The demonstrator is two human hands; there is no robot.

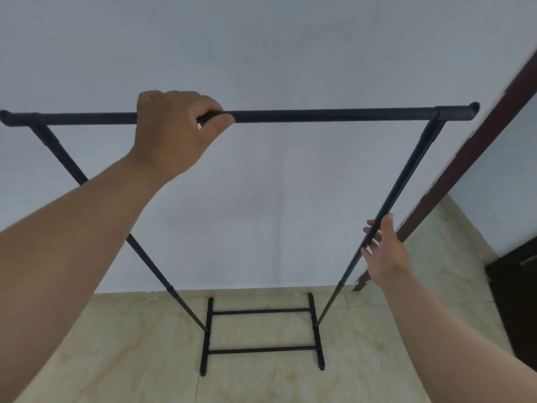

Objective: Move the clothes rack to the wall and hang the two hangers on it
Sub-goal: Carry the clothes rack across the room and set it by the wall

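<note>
A black metal clothes rack point(319, 116) stands on the tiled floor right in front of a plain pale wall point(267, 53). Its top bar runs across the view and its base feet sit near the foot of the wall. My left hand point(174, 132) is closed around the top bar, left of its middle. My right hand point(382, 248) rests against the right upright pole, fingers loosely curled beside it and not fully wrapped. No hangers are in view.
A dark brown door frame point(465, 158) rises at the right, close to the rack's right end. A dark door or cabinet point(514, 286) shows at the far right. Beige marbled floor tiles point(130, 344) spread below.
</note>
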